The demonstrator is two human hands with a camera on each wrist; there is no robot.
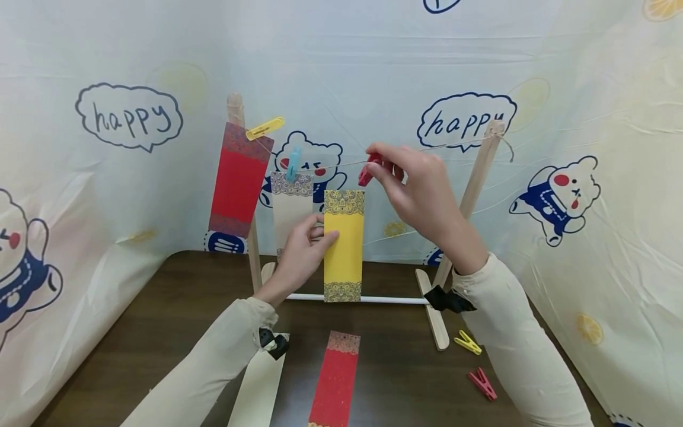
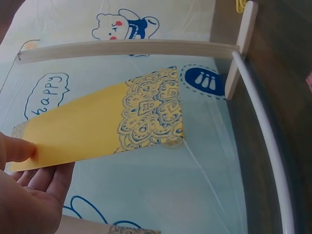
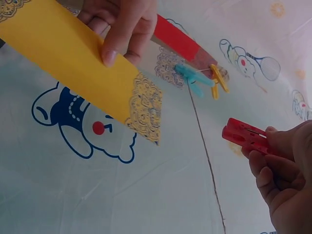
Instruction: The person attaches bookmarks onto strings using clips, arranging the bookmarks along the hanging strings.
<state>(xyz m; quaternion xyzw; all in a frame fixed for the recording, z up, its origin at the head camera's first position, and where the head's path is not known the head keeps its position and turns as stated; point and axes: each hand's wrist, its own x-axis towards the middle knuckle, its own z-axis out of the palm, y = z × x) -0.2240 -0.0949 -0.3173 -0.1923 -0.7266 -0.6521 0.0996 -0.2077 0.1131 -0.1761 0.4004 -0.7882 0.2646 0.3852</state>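
Upright yellow card (image 1: pixel 344 246), red peg (image 1: pixel 367 170) above

A dark brown table (image 1: pixel 160 320) carries a wooden rack (image 1: pixel 434 314) at twelve o'clock. A red bookmark (image 1: pixel 336 379) and cream bookmark (image 1: pixel 258 388) lie at six, a yellow peg (image 1: pixel 468 342) and red peg (image 1: pixel 482 383) at four.

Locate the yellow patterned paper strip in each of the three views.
Head: yellow strip hangs upright at centre, held by the left hand, below the string.
Left wrist: it runs across the middle, pinched at its left end.
Right wrist: it slants from the upper left.
Shared landmark: the strip's ornate patterned end; the red clothespin shows only in the head and right wrist views.
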